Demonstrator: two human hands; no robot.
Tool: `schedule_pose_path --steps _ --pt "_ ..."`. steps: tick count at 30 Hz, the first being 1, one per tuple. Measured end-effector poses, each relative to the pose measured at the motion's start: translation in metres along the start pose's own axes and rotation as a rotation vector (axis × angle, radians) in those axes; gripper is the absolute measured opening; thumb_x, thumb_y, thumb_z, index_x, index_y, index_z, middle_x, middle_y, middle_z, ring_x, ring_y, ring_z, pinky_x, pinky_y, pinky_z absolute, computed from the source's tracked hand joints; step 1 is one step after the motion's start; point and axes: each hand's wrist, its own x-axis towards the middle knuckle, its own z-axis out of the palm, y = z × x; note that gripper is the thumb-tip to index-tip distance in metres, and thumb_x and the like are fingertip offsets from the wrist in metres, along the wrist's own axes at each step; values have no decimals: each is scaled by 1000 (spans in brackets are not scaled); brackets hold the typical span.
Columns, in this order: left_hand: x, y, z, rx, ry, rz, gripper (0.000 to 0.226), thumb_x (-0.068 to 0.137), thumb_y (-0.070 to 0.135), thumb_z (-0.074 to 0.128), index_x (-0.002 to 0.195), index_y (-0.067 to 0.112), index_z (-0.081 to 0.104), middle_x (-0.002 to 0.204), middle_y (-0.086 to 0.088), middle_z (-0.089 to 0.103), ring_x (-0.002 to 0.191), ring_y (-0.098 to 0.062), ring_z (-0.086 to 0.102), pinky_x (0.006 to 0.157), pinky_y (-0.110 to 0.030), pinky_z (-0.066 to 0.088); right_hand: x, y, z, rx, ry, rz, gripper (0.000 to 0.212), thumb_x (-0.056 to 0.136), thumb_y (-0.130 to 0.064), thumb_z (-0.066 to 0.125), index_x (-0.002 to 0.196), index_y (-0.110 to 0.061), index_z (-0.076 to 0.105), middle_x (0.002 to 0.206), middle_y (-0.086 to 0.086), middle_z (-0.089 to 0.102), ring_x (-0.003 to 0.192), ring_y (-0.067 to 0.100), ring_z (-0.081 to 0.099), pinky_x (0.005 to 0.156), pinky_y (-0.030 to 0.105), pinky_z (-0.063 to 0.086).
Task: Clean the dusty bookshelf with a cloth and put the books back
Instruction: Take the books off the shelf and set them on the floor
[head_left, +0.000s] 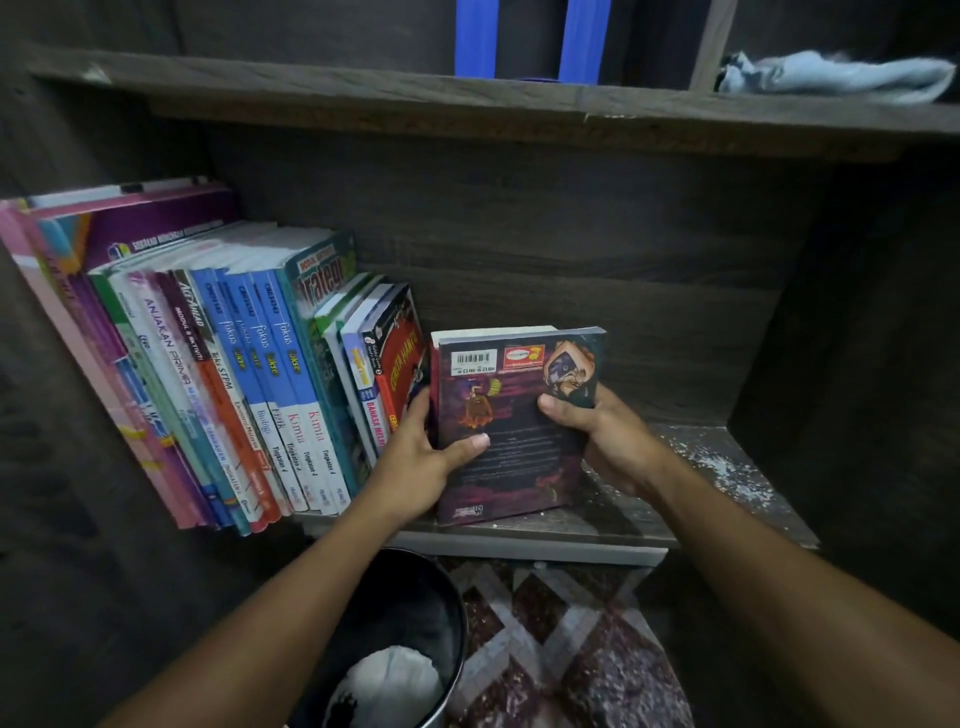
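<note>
- Dark wooden bookshelf (519, 218) fills the view, with an upper board across the top and a lower shelf (727, 467) whose right part is speckled with pale, dusty-looking patches.
- A book (514, 431) stands on the lower shelf, near its front edge, with its back cover facing the camera.
- Its cover is dark purple and maroon, with small cartoon figures, a white barcode label and a red-and-yellow badge along the top; the print reads upside down, and pale page edges show above the cover.
- The left hand (421, 457) grasps the book's left edge, thumb across the cover and fingers tucked behind, between the book and the row beside it.
- The right hand (608, 436) grasps the right edge, thumb pressed on the cover and fingers wrapped round the back.
- A row of books (234, 374) fills the left of the shelf, spines out in pink, green, orange and blue, all leaning left.
- A pale blue cloth (831, 75) lies crumpled in the upper right compartment, well apart from both hands.
- Two blue upright strips (584, 36) stand on the upper board; I cannot tell what they are.
- Below the shelf, a dark bin (447, 613) holding something white sits on a patterned floor (571, 649).
</note>
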Motion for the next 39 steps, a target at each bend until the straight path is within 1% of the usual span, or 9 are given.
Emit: schedule_pose_path --steps 7,13,16,21,25,28,32,37,39 --pt "-13 17 0 -22 -47 -34 63 74 36 73 130 36 44 119 13 64 106 -3 62 90 -34 54 -23 -13 7 -9 40 -24 52 77 -19 72 126 -10 56 114 12 72 102 28 71 79 35 59" --pt "-28 30 6 -86 -93 -54 41 89 23 66 126 29 50 110 10 69 95 -7 70 75 -23 57 -46 -15 13 10 112 -37 52 79 -22 73 127 -7 57 109 12 74 92 24 72 72 33 59" --pt "-39 31 13 -87 -72 -63 38 90 27 64 127 24 55 111 6 72 97 -13 71 81 -27 58 -61 -16 17 19 164 -26 40 88 -19 70 124 -7 58 106 12 75 86 24 73 69 35 60" --pt "-64 28 27 -133 -73 -129 52 80 44 67 127 22 57 112 -1 72 96 -18 71 81 -32 57 -88 -12 15 19 270 33 37 92 -18 66 126 -12 51 113 16 71 97 32 71 81 47 60" --pt "-86 20 35 -172 -83 -191 36 87 37 66 121 24 61 111 -1 73 97 -20 71 86 -38 57 -113 -5 10 8 286 106 30 88 -13 58 116 -20 50 119 19 66 99 33 67 95 55 50" --pt "-103 15 42 -234 -101 -234 24 91 29 64 115 25 61 109 0 74 98 -20 71 86 -37 56 -132 3 5 -6 254 146 50 79 -12 64 125 -23 49 120 19 66 96 37 70 85 55 57" --pt "-121 4 50 -261 -138 -340 27 92 32 63 115 18 63 109 -5 73 100 -25 70 91 -42 54 -156 17 0 35 259 188 42 92 -7 61 127 -28 49 111 16 68 81 30 73 63 39 58" --pt "-140 -17 64 -167 -137 -400 16 96 33 58 105 21 65 97 0 75 82 -18 72 71 -31 57 -177 49 -7 56 287 248 44 92 -6 61 130 -24 51 109 18 69 82 31 71 67 41 59" --pt "-146 -30 67 -151 -129 -423 14 97 30 58 103 21 66 95 0 75 84 -18 72 77 -32 57 -182 63 -9 54 310 268 43 91 -5 61 129 -20 53 107 19 71 82 32 70 73 44 60"
